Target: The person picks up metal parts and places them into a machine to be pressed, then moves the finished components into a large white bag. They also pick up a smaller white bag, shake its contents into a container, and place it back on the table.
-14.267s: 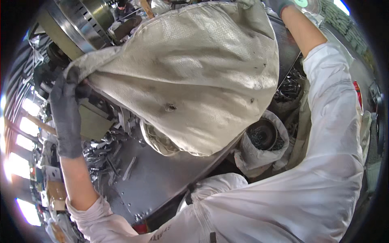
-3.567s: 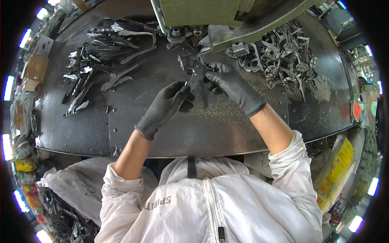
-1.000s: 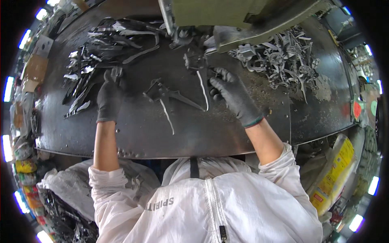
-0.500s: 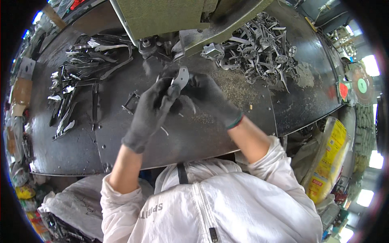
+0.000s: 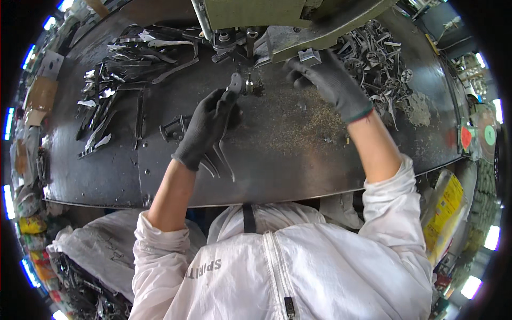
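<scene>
My left hand (image 5: 209, 121), in a dark grey glove, is closed round a flat metal lever (image 5: 235, 81). The lever's rounded, holed end sticks up past my fingertips. Thin curved metal strips (image 5: 225, 159) show below the palm; whether they belong to the same piece I cannot tell. Just beyond the lever stands the machine's upright metal pin (image 5: 249, 83). My right hand (image 5: 332, 85), gloved alike, is held out at the right beside a small metal box (image 5: 309, 56) on the machine. Its fingers are partly spread, with nothing visible in them.
A green machine (image 5: 256, 13) overhangs the far middle of the dark metal table (image 5: 256, 181). Long dark metal levers (image 5: 154, 58) lie piled at the left, and a heap of metal brackets (image 5: 373, 58) at the right. A small black metal frame (image 5: 173, 128) lies beside my left hand.
My right hand has left my left hand and moved right, to the small metal box. My left hand keeps the lever, now near the upright pin. The view has shifted.
</scene>
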`<action>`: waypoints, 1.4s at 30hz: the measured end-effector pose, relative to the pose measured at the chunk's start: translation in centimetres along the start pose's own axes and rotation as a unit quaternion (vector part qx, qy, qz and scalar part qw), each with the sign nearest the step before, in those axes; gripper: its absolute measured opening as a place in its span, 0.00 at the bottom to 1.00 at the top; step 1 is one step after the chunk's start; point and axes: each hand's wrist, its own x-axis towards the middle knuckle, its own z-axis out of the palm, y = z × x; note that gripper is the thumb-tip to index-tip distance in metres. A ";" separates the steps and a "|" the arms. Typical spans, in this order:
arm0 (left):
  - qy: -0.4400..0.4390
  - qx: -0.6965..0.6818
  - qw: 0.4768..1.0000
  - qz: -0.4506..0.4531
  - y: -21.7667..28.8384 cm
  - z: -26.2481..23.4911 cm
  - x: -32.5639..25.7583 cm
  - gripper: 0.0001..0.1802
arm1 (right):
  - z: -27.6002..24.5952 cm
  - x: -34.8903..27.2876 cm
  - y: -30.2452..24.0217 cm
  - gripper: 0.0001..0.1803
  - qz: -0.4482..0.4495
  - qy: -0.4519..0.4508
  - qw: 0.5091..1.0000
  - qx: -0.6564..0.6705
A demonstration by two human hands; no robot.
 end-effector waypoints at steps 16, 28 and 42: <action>-0.008 0.088 0.995 0.048 0.6 1.4 3.9 0.22 | 5.8 -3.0 0.3 0.11 0.110 0.058 0.931 0.343; 0.012 0.139 0.990 -0.012 -1.8 -0.4 6.8 0.18 | 9.1 -2.2 3.8 0.15 0.037 -0.006 0.944 0.327; 0.235 0.523 0.802 0.166 -2.6 -16.2 9.6 0.16 | 8.6 -2.9 2.3 0.15 0.138 -0.006 0.931 0.339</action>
